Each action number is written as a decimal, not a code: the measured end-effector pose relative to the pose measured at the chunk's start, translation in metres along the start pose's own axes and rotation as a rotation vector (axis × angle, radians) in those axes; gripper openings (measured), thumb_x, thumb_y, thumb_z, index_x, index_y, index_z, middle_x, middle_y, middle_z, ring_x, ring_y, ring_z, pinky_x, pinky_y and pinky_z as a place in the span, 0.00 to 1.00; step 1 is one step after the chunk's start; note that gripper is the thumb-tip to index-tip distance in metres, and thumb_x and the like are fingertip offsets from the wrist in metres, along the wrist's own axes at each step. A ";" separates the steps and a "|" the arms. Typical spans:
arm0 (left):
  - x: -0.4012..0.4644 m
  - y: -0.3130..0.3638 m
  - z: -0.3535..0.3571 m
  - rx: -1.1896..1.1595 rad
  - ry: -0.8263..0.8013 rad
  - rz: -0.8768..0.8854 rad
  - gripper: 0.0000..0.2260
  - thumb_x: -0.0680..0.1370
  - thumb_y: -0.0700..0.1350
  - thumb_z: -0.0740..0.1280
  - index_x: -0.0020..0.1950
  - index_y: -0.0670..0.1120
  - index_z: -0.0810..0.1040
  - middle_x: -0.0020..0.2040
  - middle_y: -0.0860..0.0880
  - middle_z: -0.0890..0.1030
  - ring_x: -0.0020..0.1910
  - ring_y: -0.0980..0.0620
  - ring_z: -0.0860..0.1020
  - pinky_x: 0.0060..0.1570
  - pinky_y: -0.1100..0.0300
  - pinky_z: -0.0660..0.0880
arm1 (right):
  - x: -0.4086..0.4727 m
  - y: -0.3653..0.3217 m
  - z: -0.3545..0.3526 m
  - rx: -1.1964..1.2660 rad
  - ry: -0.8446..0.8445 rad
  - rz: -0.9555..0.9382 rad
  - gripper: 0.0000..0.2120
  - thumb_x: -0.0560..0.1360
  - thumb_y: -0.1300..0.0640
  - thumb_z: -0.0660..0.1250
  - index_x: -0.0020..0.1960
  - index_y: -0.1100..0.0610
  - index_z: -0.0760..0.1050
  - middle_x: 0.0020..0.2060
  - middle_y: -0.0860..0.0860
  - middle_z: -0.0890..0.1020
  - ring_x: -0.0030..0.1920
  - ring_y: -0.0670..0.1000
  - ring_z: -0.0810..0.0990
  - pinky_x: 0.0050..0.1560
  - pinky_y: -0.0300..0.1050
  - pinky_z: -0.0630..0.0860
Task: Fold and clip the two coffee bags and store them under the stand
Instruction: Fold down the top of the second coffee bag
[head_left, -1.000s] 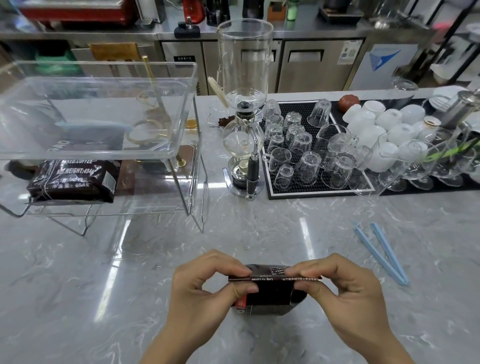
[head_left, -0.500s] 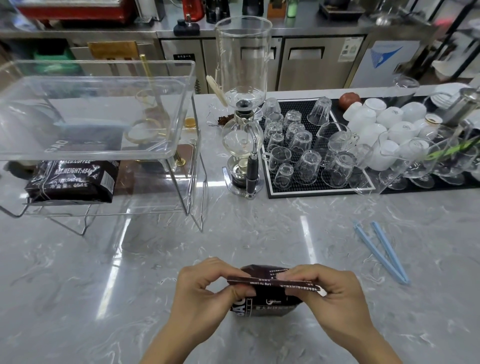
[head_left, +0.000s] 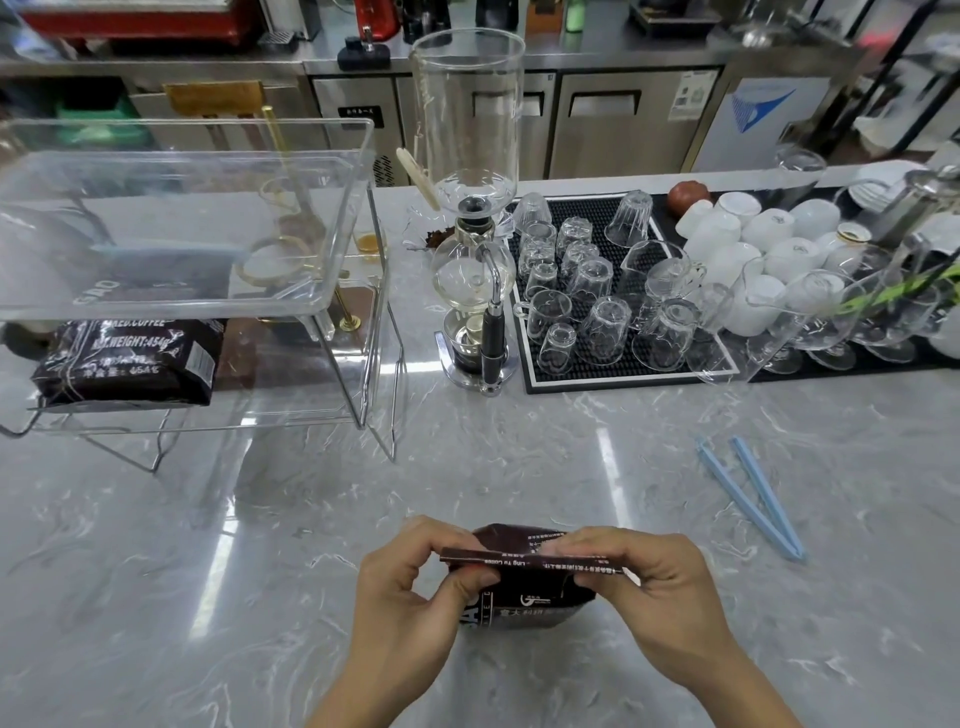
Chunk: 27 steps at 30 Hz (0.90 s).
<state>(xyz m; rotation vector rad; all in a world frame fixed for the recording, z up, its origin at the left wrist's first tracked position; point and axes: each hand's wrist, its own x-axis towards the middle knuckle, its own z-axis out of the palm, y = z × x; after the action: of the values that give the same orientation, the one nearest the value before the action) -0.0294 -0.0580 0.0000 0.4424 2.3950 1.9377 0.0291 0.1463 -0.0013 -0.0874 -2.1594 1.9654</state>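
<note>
A dark brown coffee bag (head_left: 530, 603) stands on the grey marble counter near the front edge. My left hand (head_left: 410, 597) pinches the left end of its folded top strip and my right hand (head_left: 644, 587) pinches the right end. A light blue bag clip (head_left: 748, 496) lies open on the counter to the right, apart from both hands. A second dark coffee bag (head_left: 130, 358) lies flat on the lower level under the clear acrylic stand (head_left: 332, 249) at the left, with a blue clip across its far end.
A glass siphon coffee maker (head_left: 470, 228) stands behind the bag. A black mat (head_left: 530, 384) with several upturned glasses and white cups fills the back right. The stand's wire legs (head_left: 156, 452) reach forward at the left.
Both hands have lowered and tilted the folded top strip of the bag toward me, showing more of the bag's front. Nothing else has moved.
</note>
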 end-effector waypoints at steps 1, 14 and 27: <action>-0.002 0.000 0.003 -0.044 0.012 -0.003 0.04 0.65 0.46 0.73 0.37 0.54 0.81 0.37 0.52 0.84 0.39 0.50 0.81 0.43 0.60 0.75 | 0.000 0.001 0.000 0.001 0.013 -0.011 0.09 0.67 0.54 0.73 0.45 0.57 0.86 0.42 0.48 0.88 0.46 0.48 0.87 0.49 0.36 0.80; 0.007 0.006 0.040 -0.118 0.045 -0.035 0.05 0.65 0.42 0.72 0.37 0.51 0.81 0.36 0.55 0.83 0.38 0.56 0.81 0.42 0.68 0.75 | -0.005 -0.005 -0.024 -0.014 0.052 0.028 0.13 0.73 0.45 0.69 0.50 0.51 0.85 0.46 0.45 0.88 0.49 0.48 0.86 0.51 0.35 0.79; 0.025 0.004 0.057 0.027 0.175 -0.085 0.18 0.68 0.29 0.75 0.36 0.54 0.80 0.34 0.56 0.83 0.33 0.61 0.79 0.36 0.73 0.73 | 0.007 0.017 -0.072 -0.252 0.109 0.034 0.08 0.75 0.54 0.70 0.53 0.48 0.84 0.51 0.36 0.85 0.56 0.37 0.81 0.57 0.27 0.72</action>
<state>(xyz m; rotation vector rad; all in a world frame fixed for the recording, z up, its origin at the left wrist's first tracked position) -0.0412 0.0030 -0.0050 0.1737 2.4998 1.9869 0.0354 0.2198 -0.0114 -0.2662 -2.3348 1.6534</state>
